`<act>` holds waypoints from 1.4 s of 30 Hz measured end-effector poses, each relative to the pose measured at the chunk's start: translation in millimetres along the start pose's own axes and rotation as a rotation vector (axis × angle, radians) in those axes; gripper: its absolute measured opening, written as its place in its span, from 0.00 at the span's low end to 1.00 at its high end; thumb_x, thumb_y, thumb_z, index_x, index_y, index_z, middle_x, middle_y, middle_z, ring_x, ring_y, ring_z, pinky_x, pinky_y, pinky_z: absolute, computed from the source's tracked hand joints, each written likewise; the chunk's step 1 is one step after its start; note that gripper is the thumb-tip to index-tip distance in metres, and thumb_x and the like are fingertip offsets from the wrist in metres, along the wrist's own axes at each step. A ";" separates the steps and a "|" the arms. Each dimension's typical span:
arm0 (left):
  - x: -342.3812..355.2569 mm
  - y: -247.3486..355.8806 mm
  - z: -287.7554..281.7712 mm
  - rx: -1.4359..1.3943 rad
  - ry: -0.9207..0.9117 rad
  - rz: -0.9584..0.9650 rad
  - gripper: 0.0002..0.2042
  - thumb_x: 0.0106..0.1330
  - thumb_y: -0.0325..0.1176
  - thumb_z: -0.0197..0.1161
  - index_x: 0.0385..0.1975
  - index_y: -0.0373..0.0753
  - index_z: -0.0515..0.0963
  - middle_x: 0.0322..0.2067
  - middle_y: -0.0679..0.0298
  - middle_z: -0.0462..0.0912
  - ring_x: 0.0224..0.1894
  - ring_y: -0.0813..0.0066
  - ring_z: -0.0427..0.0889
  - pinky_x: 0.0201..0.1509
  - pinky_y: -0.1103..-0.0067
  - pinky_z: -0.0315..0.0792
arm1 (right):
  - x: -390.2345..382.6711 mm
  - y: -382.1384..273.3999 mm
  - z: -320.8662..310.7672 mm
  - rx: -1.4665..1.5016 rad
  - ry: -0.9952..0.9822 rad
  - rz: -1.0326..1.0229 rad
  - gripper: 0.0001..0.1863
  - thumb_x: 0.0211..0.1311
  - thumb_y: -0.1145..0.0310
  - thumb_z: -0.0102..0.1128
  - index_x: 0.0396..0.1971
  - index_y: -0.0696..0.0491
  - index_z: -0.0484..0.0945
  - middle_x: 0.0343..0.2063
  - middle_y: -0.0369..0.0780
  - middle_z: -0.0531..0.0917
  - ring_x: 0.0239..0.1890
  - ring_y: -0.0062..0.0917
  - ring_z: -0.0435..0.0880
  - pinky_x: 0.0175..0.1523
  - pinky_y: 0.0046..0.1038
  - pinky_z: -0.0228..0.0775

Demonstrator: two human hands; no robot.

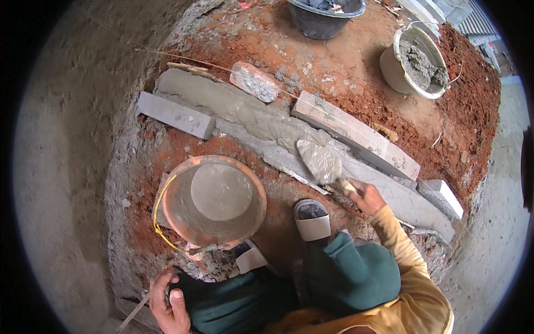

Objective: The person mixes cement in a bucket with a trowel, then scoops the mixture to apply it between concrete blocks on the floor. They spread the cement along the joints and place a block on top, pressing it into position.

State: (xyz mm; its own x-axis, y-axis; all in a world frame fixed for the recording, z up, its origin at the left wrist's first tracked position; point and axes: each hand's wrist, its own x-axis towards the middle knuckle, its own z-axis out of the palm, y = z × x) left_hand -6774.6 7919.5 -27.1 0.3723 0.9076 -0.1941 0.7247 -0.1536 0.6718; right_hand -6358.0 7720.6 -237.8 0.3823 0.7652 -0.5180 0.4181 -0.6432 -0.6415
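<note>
My right hand (367,197) grips the short handle of a trowel (320,161). The wet, smeared blade lies on a strip of grey mortar (250,119) that runs diagonally across the low footing. By my left knee, my left hand (168,305) hangs loosely curved, thumb apart from the fingers, with nothing visible in it. A thin stick (133,314) shows beside that hand. Between my left hand and the mortar strip stands an orange bucket (257,183) with a yellow handle and some grey, wet-looking contents.
Pale blocks flank the strip: one (175,115) on the near side, a long one (356,134) on the far side. A stretched string (217,65) crosses above. Beyond are a broken brick (255,82), a white mortar bucket (392,69), a black tub (317,25) and red soil.
</note>
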 end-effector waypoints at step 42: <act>21.6 9.5 20.6 0.078 -0.033 -0.115 0.13 0.68 0.34 0.53 0.44 0.29 0.73 0.38 0.57 0.75 0.37 0.71 0.76 0.44 0.77 0.69 | 3.1 -27.4 -232.8 0.460 0.495 -0.002 0.24 0.59 0.62 0.59 0.54 0.58 0.74 0.30 0.34 0.77 0.31 0.15 0.74 0.27 0.17 0.63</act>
State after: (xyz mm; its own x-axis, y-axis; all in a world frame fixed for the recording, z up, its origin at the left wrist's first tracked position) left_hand -6747.7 7929.6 -39.7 0.3023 0.9079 -0.2903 0.8061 -0.0809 0.5863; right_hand -6176.5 7733.9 -90.1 0.7602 0.5924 -0.2666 0.0674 -0.4802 -0.8746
